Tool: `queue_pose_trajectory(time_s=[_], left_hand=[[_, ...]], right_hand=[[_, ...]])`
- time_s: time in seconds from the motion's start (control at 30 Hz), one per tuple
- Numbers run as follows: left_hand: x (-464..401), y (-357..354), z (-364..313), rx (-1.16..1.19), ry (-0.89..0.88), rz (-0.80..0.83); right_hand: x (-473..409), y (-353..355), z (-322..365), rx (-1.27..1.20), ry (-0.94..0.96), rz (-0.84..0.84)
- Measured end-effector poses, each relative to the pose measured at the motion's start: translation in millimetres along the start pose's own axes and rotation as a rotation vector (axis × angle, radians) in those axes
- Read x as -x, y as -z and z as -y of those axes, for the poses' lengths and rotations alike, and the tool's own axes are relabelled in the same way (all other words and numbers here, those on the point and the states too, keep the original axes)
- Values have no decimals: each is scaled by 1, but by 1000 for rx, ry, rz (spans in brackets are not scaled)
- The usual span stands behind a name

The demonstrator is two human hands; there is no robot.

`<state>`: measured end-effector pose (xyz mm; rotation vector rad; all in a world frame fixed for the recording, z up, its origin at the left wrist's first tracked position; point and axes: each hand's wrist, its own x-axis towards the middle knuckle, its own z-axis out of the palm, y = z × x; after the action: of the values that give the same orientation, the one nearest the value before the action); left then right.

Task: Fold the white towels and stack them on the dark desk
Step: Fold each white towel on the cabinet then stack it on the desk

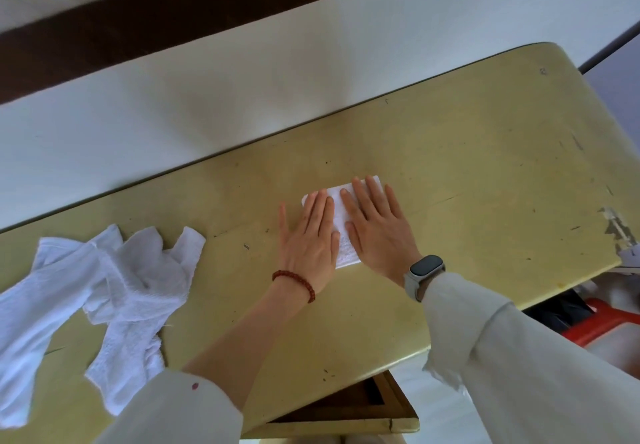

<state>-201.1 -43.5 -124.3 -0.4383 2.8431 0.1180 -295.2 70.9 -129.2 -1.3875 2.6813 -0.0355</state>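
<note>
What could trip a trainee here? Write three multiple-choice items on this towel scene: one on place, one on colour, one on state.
1. Where does the heap of unfolded towels lie?
A. on the desk's left part
B. on the red stool
C. under both hands

2. What colour is the bracelet on the left wrist?
A. blue
B. reddish-brown
C. silver

3. How do the hands meet the folded towel?
A. both pinch a corner
B. one lifts it
C. both press flat on it

Key: 1 A, the heap sits left on the desk. 2 B, its beads are reddish-brown. 3 C, the left hand and right hand lie on it with straight fingers.
</note>
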Motion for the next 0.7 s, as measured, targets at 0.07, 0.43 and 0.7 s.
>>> queue_pose_trajectory(time_s=[0.07,0.43,0.7], left_hand=[[1,-4,4,-19,-1,20],[1,8,30,566,99,-304],[-14,12,46,604,250,-251]], right_hand=[[2,-3,-7,7,-15,51],[8,10,-9,-24,-15,36],[23,-8,11,-86,113,15]])
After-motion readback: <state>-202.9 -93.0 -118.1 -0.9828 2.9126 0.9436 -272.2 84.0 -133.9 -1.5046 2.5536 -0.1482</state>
